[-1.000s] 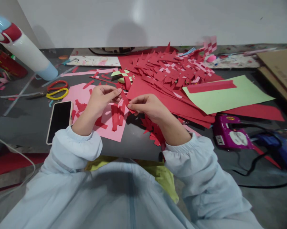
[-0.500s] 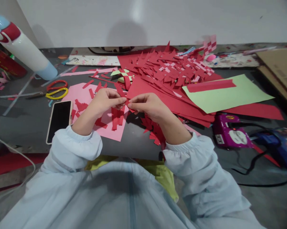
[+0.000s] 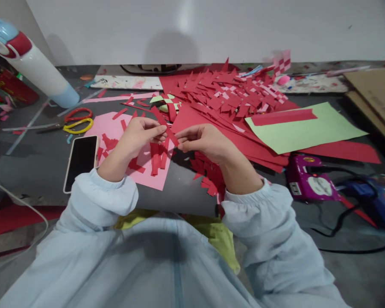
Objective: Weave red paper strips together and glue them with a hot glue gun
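Note:
A narrow red paper strip (image 3: 169, 133) slants between my two hands, above a pink sheet (image 3: 144, 177). My left hand (image 3: 141, 133) pinches it near its middle between thumb and fingers. At the strip's lower end is my right hand (image 3: 201, 141), its thumb and fingertips closed lightly at that end. More red strips (image 3: 154, 159) and scraps lie on the pink sheet beneath. A small woven piece of red and light green paper (image 3: 171, 105) rests just beyond my hands.
Scissors (image 3: 78, 125), a phone (image 3: 81, 160) and a white bottle (image 3: 43, 68) are on the left. Red sheets (image 3: 205, 128) and a heap of folded red pieces (image 3: 224, 87) stand behind. At right are a green sheet (image 3: 307, 132), a purple device (image 3: 310, 179) and black cables (image 3: 355, 250).
My right thumb and fingers have loosened and slid outward to the strip's lower end, showing more of the strip. My left hand keeps its pinch. The view has shifted slightly.

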Action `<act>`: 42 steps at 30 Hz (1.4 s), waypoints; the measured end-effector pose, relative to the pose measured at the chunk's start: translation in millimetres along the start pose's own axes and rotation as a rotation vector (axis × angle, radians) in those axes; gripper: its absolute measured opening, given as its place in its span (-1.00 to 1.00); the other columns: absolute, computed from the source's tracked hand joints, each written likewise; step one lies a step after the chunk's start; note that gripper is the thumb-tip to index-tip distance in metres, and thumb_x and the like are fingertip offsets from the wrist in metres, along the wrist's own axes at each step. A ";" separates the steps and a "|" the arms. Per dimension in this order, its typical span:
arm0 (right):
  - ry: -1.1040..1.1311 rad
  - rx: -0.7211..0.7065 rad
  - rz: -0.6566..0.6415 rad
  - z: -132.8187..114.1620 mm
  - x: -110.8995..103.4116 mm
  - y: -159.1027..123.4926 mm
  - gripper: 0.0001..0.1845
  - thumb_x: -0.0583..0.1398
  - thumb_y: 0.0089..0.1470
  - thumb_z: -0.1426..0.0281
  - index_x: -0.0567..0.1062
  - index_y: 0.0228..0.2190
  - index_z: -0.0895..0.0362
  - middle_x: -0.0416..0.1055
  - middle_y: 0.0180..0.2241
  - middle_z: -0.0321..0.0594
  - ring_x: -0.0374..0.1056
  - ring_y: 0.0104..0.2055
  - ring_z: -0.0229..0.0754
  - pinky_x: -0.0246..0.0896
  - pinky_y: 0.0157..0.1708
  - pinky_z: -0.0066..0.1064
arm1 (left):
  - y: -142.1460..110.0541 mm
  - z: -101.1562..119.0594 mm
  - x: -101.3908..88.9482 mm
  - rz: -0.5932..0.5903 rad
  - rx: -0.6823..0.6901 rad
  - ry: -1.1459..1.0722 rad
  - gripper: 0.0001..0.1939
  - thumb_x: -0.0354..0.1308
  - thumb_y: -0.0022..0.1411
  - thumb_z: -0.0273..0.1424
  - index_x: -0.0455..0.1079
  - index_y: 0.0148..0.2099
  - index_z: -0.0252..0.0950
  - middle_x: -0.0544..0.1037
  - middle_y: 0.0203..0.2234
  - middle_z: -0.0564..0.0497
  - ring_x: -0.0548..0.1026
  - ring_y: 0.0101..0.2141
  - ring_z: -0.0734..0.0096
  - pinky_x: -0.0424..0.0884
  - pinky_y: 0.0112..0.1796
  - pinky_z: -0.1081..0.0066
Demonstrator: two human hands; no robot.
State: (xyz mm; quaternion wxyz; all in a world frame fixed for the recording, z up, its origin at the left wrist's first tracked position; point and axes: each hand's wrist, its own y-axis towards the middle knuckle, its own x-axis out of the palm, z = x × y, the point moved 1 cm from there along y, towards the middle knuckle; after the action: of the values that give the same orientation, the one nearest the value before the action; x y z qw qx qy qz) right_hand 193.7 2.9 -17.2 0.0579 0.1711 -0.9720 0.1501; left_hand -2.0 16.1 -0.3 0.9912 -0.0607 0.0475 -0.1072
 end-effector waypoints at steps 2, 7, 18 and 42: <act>0.002 -0.037 0.030 -1.3 -3.2 -0.3 -0.63 0.31 -0.46 0.61 0.63 -0.43 0.19 0.56 -0.47 -0.24 0.42 -0.40 -0.30 0.32 -0.35 -0.45 | 0.1 -1.4 -1.2 -0.006 -0.002 -0.005 -0.80 0.37 0.06 -0.35 0.49 -0.46 -0.37 0.56 -0.57 0.01 0.52 -0.51 0.50 0.49 -0.38 0.45; 0.031 -0.168 0.200 -4.0 -11.3 -1.2 -0.66 0.23 -0.47 0.60 0.59 -0.48 0.14 0.50 -0.49 -0.30 0.34 -0.42 -0.32 0.26 -0.39 -0.46 | -0.2 -2.6 -2.5 -0.029 0.010 -0.010 -0.78 0.40 0.02 -0.32 0.50 -0.45 -0.36 0.55 -0.59 0.03 0.52 -0.52 0.51 0.48 -0.39 0.48; 0.059 -0.187 0.226 -5.0 -8.9 -0.7 -0.67 0.22 -0.50 0.59 0.57 -0.52 0.12 0.47 -0.51 -0.32 0.31 -0.42 -0.32 0.19 -0.44 -0.48 | -2.6 -0.9 -2.1 -0.052 -0.008 0.005 -0.82 0.36 0.07 -0.36 0.50 -0.46 -0.36 0.53 -0.61 0.04 0.50 -0.53 0.53 0.50 -0.37 0.47; -0.111 -0.116 0.124 1.7 1.0 1.2 -0.80 0.28 -0.23 0.42 0.60 -0.43 0.16 0.52 -0.45 -0.25 0.28 -0.46 -0.35 0.20 -0.42 -0.47 | -5.2 0.8 -0.9 -0.069 -0.020 -0.036 -0.86 0.31 0.06 -0.38 0.53 -0.45 -0.37 0.58 -0.56 0.02 0.54 -0.50 0.51 0.49 -0.36 0.47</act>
State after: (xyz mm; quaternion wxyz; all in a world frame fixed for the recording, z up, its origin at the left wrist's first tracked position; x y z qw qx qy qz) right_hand 192.2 3.2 -19.0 0.0042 0.1149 -0.9895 0.0872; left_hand -3.8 11.4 1.3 0.9870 -0.0740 0.0287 -0.1400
